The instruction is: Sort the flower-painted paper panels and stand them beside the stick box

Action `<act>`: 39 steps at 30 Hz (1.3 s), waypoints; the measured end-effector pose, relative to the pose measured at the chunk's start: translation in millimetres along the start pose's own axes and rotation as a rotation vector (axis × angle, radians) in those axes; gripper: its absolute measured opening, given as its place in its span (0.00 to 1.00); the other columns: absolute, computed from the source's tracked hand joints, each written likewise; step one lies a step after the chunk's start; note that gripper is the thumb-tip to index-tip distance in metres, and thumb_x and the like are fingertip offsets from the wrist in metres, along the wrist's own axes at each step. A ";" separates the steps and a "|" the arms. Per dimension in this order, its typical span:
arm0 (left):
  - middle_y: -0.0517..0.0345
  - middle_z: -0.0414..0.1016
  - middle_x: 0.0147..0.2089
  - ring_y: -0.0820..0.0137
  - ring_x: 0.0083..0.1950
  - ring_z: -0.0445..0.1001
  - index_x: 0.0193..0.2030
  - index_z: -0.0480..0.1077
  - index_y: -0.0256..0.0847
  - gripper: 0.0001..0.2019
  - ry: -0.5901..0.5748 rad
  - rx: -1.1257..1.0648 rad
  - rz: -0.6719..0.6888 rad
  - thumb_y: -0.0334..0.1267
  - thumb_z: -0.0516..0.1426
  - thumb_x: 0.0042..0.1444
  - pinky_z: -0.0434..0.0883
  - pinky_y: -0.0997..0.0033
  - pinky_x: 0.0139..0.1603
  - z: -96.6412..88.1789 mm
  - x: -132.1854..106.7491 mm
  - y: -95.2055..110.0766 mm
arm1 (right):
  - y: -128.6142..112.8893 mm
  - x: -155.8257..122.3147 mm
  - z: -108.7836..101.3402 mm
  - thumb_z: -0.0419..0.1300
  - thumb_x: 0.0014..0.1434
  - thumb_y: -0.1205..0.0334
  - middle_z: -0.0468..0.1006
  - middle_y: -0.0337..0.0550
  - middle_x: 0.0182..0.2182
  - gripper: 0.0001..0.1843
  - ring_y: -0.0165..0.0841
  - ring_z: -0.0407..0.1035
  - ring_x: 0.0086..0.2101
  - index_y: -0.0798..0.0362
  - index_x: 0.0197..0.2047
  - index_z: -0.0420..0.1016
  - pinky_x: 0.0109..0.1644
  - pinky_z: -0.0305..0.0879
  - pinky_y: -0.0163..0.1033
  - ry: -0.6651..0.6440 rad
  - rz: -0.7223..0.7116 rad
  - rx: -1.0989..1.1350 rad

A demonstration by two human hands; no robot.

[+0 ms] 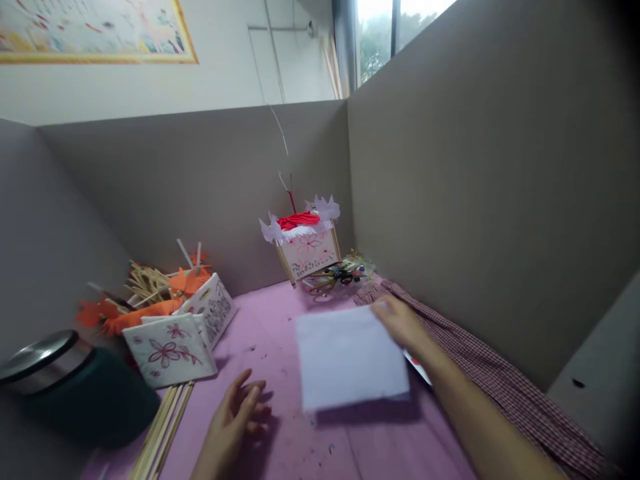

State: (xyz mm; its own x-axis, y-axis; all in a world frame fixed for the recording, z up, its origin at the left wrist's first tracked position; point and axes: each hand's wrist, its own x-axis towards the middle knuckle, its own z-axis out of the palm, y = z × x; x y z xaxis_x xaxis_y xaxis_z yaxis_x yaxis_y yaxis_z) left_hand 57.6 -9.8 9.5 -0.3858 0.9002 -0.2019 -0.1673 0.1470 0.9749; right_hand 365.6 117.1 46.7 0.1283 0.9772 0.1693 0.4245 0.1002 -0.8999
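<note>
My right hand (400, 325) grips the top right corner of a white paper sheet (353, 357), which looks like a small stack and casts a shadow on the pink tablecloth (280, 347). My left hand (237, 410) hovers over the cloth, left of the paper, with its fingers apart and nothing in them. Beyond the paper hangs a white paper lantern (310, 250) with pink flower drawings, purple fringes and red cord on top. Part of a white and red item (417, 367) shows beneath my right wrist.
At the left stand a dark green flask (95, 400), decorated white boxes (170, 353) with orange paper and sticks, and several wooden sticks (165, 427). Scissors (345, 275) lie behind the lantern; checkered cloth (480, 360) runs along the right partition (475, 200).
</note>
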 end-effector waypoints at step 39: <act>0.47 0.79 0.42 0.61 0.44 0.75 0.43 0.75 0.38 0.16 -0.108 0.877 0.496 0.42 0.51 0.57 0.66 0.66 0.47 13.9 5.3 -24.6 | -3.8 -101.4 101.3 0.50 0.64 0.59 0.78 0.41 0.30 0.12 0.31 0.70 0.30 0.50 0.36 0.73 0.34 0.59 0.35 -0.478 -0.952 -0.480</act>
State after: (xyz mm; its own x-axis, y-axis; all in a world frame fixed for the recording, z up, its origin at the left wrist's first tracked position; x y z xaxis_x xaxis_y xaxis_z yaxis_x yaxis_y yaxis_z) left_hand 72.3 -3.0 -14.3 -0.1394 0.9672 0.2122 0.7315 -0.0439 0.6804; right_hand 260.2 36.6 -7.8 -0.7310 0.5270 0.4334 0.4759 0.8490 -0.2296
